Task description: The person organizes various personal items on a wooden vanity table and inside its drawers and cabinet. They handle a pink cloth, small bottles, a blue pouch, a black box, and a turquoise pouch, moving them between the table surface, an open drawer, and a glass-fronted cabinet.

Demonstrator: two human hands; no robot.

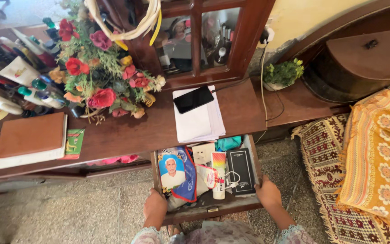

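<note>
We have both hands on the open drawer [206, 208]: our left hand [155, 207] is curled over the front corner on its side, our right hand [268, 193] closed around the opposite front corner, fingers wrapped onto the wooden edge. Neither hand holds anything else. The drawer stands pulled out from under the dark wooden counter [127, 131], directly ahead of our hands.

We judge the drawer stiff and fairly heavy, being wood and loaded; the two front corners where we grip look like the sound places to hold, since an even hold on both sides should keep it from skewing in its runners. The contents are loose and light and would likely shift if it is jolted. Between our hands lie a portrait photo [172, 171], a blue cloth [188, 183], a white tube with a rainbow band [219, 174], a black box [241, 171] just inward of our right hand, and a white cable [234, 180].

Beyond the grip, on the counter, rest a stack of white papers [199, 122] with a black phone [193, 99] on top. Farther off to the left are a brown book [30, 135] and a bunch of artificial flowers [100, 77]; a small green plant [283, 72] sits to the right. The floor [68, 208] beneath is speckled stone, and patterned blankets [366, 167] lie well to the right of our right hand.
</note>
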